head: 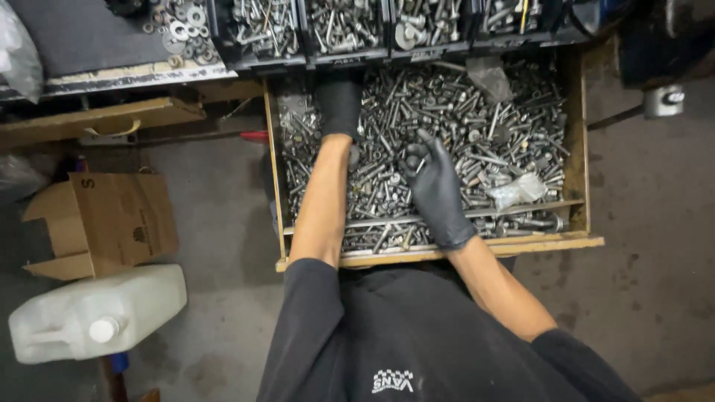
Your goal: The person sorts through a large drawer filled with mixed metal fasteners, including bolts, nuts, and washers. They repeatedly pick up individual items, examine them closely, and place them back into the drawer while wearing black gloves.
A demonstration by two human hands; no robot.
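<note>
Down in the left corner a white plastic jug [97, 313] with a screw cap lies on its side on the grey floor [223, 223]. Just above it sits an open brown cardboard box [104, 219], flaps hanging loose. Further up there's a wooden board [104, 119], and beyond it a little heap of washers [182, 30] on a dark shelf.

Middle of the shot is a big wooden drawer [577, 134] pulled out and packed with loose steel bolts [477, 126], screws and nuts, all jumbled together. The left hand [340, 104], in a black glove, reaches deep toward the back of the drawer and presses down into the pile. I can't tell whether its fingers are closed on anything, since they're buried in the hardware and shadow.

The right hand [436, 186], also in a black glove, hovers over the middle of the drawer with its fingers curled in, pinching a small bolt [414, 158] up near the fingertips. Just right of it a crumpled clear plastic bag [518, 190] lies on the bolts.

Along the top edge a row of black bins [350, 30] holds more fasteners.
</note>
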